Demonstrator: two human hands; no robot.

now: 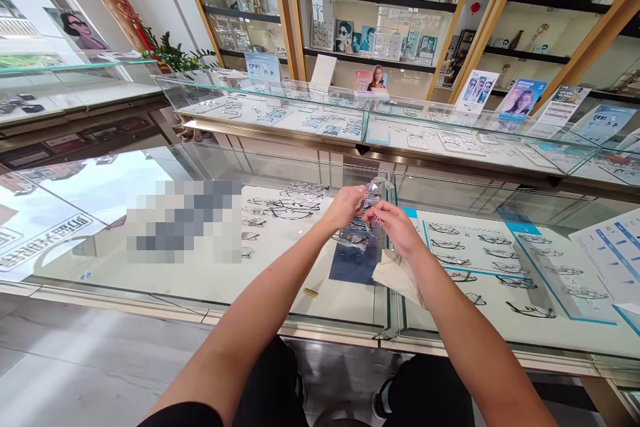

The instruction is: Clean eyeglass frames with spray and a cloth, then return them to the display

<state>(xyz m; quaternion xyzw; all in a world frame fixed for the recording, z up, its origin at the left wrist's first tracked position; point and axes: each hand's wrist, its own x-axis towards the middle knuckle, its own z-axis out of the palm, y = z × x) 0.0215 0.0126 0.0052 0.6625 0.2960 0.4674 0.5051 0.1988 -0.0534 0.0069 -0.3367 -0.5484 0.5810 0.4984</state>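
Observation:
Both hands hold up one pair of thin-framed eyeglasses (373,192) above the glass counter. My left hand (349,205) is closed on the frame, its fingertips near a lens. Lower and to the right, my right hand (393,223) pinches another part of the same glasses, which I cannot make out exactly. Under the right forearm a beige cloth (397,275) lies on the counter, partly covered by the arm. Below the hands, a dark blue mat (350,261) shows with several glasses around its top.
The glass display counter (280,307) spans the front, with rows of eyeglasses (295,207) on the left and more frames (450,243) on the right. A small gold label (311,292) lies near the front edge. A printed sheet (615,253) stands at right. Another glass case (280,117) runs behind.

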